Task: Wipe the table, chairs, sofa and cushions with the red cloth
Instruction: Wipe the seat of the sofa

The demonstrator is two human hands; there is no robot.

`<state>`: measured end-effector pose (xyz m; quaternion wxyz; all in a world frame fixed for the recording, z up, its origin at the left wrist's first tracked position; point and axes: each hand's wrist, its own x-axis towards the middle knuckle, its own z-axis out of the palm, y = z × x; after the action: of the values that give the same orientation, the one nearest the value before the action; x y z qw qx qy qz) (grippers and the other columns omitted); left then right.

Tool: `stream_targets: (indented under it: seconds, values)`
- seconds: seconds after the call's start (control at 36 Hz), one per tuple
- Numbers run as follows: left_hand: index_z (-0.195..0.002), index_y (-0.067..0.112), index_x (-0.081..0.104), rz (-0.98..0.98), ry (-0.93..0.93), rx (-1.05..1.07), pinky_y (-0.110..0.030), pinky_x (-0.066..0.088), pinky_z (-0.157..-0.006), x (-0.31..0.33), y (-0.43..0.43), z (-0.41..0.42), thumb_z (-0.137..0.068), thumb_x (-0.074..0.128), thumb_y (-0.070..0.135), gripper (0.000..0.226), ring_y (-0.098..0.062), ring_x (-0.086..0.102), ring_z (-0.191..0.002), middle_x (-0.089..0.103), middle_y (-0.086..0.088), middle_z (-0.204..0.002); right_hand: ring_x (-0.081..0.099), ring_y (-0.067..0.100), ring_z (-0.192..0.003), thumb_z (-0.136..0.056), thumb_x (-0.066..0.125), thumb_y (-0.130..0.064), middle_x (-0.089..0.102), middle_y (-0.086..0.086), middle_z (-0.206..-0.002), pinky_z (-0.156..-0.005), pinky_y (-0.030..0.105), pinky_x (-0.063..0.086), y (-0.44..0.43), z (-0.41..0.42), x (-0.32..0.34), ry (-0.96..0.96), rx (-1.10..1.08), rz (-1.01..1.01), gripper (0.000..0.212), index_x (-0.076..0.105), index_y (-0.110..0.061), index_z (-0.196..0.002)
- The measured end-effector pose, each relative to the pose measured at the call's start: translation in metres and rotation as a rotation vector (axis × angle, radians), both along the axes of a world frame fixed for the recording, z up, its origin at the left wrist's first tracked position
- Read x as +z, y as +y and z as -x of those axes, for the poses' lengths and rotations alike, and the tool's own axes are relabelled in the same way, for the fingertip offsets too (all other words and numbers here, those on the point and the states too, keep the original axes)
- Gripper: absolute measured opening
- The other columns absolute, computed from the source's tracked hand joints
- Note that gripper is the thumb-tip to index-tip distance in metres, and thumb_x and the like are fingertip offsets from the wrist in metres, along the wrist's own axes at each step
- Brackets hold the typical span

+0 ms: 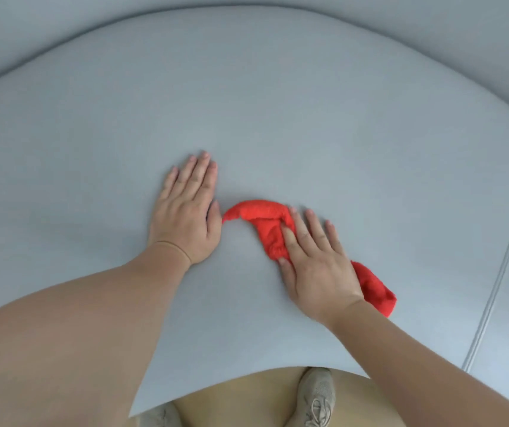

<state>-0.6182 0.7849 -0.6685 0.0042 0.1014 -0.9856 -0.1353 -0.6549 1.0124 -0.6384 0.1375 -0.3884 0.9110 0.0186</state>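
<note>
A wide pale grey-blue sofa seat fills the view. The red cloth lies bunched on it near the middle, one end reaching left, the other end sticking out behind my right wrist. My right hand presses flat on top of the cloth, fingers spread and pointing up-left. My left hand rests flat on the seat just left of the cloth, fingers together, its thumb beside the cloth's left tip, holding nothing.
The sofa's backrest curves along the top. A seam runs down the right side between seat sections. Below the seat's front edge I see tan floor and a beige shoe.
</note>
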Motion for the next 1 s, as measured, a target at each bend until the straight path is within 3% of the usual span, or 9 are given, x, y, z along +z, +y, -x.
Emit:
stream_targets:
  seconds: [0.17, 0.33, 0.58, 0.72, 0.81, 1.0]
  values:
    - [-0.143, 0.001, 0.034, 0.002, -0.053, -0.006, -0.043, 0.014, -0.116, 0.000, 0.000, 0.001, -0.088, 0.028, 0.027, 0.062, -0.028, 0.026, -0.142, 0.029, -0.015, -0.153, 0.020, 0.038, -0.144, -0.097, 0.038, -0.030, 0.025, 0.017, -0.156, -0.117, 0.051, 0.013, -0.039, 0.077, -0.011, 0.004, -0.150, 0.047, 0.055, 0.034, -0.004, -0.146]
    - [-0.143, 0.000, 0.035, -0.012, -0.018, -0.021, -0.043, 0.014, -0.116, -0.004, -0.002, 0.000, -0.088, 0.029, 0.026, 0.061, -0.029, 0.028, -0.140, 0.031, -0.015, -0.152, 0.013, 0.033, -0.146, -0.099, 0.031, -0.032, 0.017, 0.013, -0.159, -0.118, 0.047, 0.008, -0.074, 0.168, -0.016, 0.070, -0.224, 0.081, 0.055, 0.026, -0.008, -0.149]
    - [-0.142, 0.000, 0.038, -0.016, 0.052, -0.024, -0.045, 0.017, -0.115, -0.012, -0.004, 0.001, -0.088, 0.031, 0.025, 0.060, -0.027, 0.023, -0.141, 0.032, -0.015, -0.150, 0.020, 0.035, -0.143, -0.099, 0.024, -0.030, 0.027, 0.016, -0.154, -0.117, 0.048, 0.016, -0.111, 0.300, -0.009, 0.087, -0.387, 0.138, 0.052, 0.034, -0.004, -0.143]
    - [-0.141, 0.000, 0.039, -0.016, 0.060, -0.027, -0.045, 0.017, -0.115, -0.015, -0.006, 0.002, -0.087, 0.032, 0.025, 0.060, -0.028, 0.025, -0.140, 0.032, -0.015, -0.150, 0.030, 0.036, -0.138, -0.099, 0.024, -0.028, 0.035, 0.017, -0.150, -0.113, 0.043, 0.025, -0.117, 0.307, -0.012, 0.097, -0.341, 0.188, 0.049, 0.042, -0.004, -0.138]
    - [-0.141, 0.000, 0.038, -0.012, 0.064, -0.026, -0.045, 0.016, -0.115, -0.014, -0.008, 0.001, -0.087, 0.032, 0.024, 0.060, -0.029, 0.026, -0.140, 0.033, -0.015, -0.150, 0.039, 0.036, -0.131, -0.099, 0.027, -0.031, 0.037, 0.011, -0.150, -0.106, 0.043, 0.034, -0.118, 0.297, -0.010, 0.075, -0.239, 0.194, 0.047, 0.043, -0.013, -0.140]
    - [-0.142, 0.000, 0.037, -0.019, 0.047, -0.018, -0.043, 0.014, -0.116, -0.013, -0.009, 0.002, -0.087, 0.032, 0.024, 0.060, -0.028, 0.026, -0.140, 0.033, -0.015, -0.151, 0.026, 0.024, -0.144, -0.099, 0.029, -0.034, 0.027, 0.008, -0.157, -0.117, 0.032, 0.021, -0.127, 0.249, -0.008, -0.048, 0.010, 0.217, 0.052, 0.037, -0.018, -0.147]
